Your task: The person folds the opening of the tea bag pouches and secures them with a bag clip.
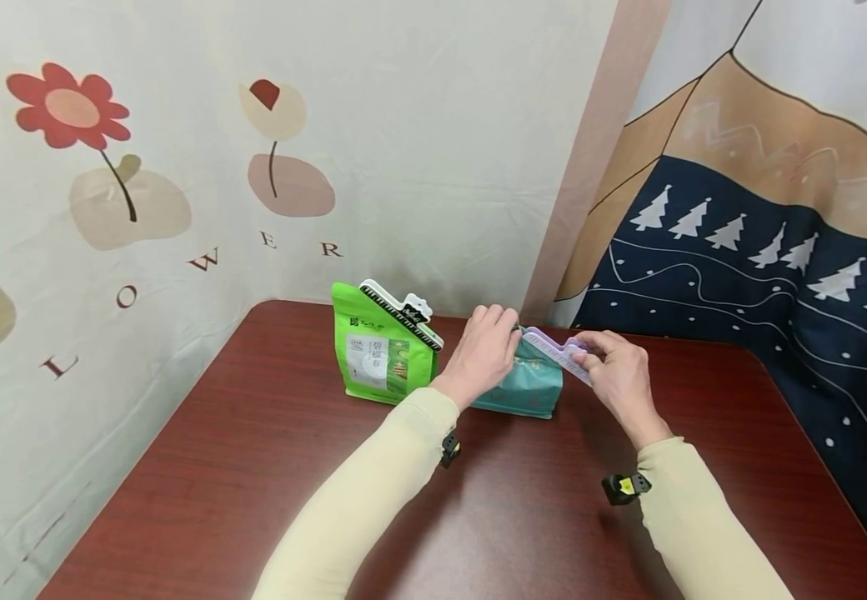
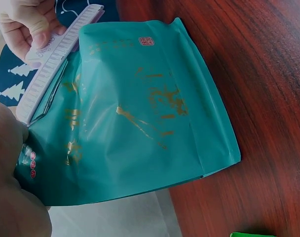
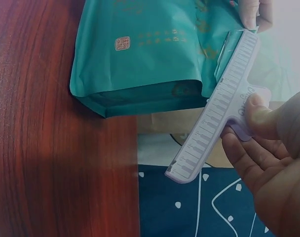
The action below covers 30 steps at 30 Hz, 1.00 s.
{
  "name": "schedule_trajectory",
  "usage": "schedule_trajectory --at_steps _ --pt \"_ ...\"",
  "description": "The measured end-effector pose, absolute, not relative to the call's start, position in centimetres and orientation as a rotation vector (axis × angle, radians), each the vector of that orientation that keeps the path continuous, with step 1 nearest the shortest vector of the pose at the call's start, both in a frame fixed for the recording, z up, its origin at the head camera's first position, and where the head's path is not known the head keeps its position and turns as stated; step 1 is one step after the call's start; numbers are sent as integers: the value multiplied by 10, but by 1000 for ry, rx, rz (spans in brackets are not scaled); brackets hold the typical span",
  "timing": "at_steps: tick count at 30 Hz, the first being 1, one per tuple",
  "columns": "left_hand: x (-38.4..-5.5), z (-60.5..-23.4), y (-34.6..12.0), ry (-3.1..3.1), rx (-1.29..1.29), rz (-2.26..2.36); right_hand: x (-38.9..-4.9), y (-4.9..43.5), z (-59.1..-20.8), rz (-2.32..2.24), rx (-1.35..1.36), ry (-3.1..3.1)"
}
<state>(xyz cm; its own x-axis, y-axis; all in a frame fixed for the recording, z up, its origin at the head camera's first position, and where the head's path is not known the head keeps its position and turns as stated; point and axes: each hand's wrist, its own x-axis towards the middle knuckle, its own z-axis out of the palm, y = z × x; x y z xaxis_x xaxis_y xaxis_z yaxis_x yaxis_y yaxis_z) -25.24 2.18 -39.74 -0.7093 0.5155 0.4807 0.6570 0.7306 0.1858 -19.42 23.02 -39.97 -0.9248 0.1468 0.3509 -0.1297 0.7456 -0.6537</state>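
Observation:
A teal bag (image 2: pixel 140 108) with gold lettering stands on the table, its upper edge folded over. My left hand (image 1: pixel 483 350) pinches the bag's top at the left corner. In my right hand (image 1: pixel 618 375) is a lilac bag clip (image 3: pixel 214 108) with a piano-key pattern, held by its handle between thumb and fingers. The clip slants along the folded top, its upper end beside the left fingertips and its lower end sticking out past the bag's right side. Whether its jaws grip the fold, I cannot tell.
Left of the teal bag stands a green bag (image 1: pixel 384 358), with a white and black clip (image 1: pixel 403 312) slanted across its top corner. Both bags are on a dark red wooden table (image 1: pixel 268 467). A printed cloth (image 1: pixel 433 150) hangs behind the table's far edge.

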Motion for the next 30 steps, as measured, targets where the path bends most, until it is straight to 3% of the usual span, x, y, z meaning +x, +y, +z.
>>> schedule_trajectory --at_steps 30 --pt "-256 -396 19 -2539 -954 -516 -198 223 -399 1039 -28 -2533"
